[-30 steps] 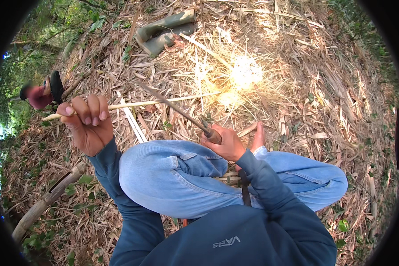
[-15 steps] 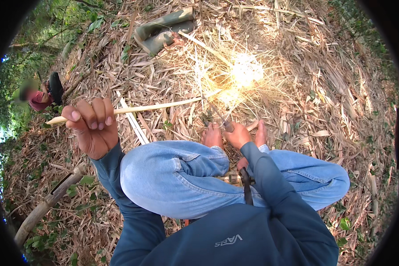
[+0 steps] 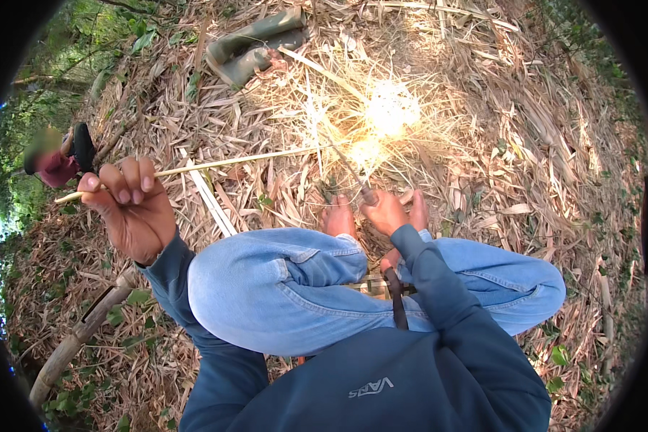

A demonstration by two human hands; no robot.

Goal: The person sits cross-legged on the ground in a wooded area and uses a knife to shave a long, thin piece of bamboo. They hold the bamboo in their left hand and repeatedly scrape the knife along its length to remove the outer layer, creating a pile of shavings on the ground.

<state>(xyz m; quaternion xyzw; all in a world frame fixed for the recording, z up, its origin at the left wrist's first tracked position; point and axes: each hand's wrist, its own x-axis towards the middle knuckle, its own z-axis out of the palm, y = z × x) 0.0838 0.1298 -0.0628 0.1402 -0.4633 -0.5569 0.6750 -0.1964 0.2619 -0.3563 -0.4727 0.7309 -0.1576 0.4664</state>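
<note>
Left hand (image 3: 126, 209), frame left: clenched on a thin bamboo strip (image 3: 216, 164) running toward centre. Right hand (image 3: 385, 212), centre: grasping a knife (image 3: 349, 169) beside bare feet (image 3: 338, 216). Risk: the blade slipping toward the toes.

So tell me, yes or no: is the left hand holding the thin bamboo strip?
Yes, the left hand is closed around the bamboo strip, raised above the leaf litter.

Light blue jeans (image 3: 295, 288), dark blue sleeves (image 3: 446, 281), olive-green boots (image 3: 255, 43), pale yellow strip (image 3: 230, 162)
</note>
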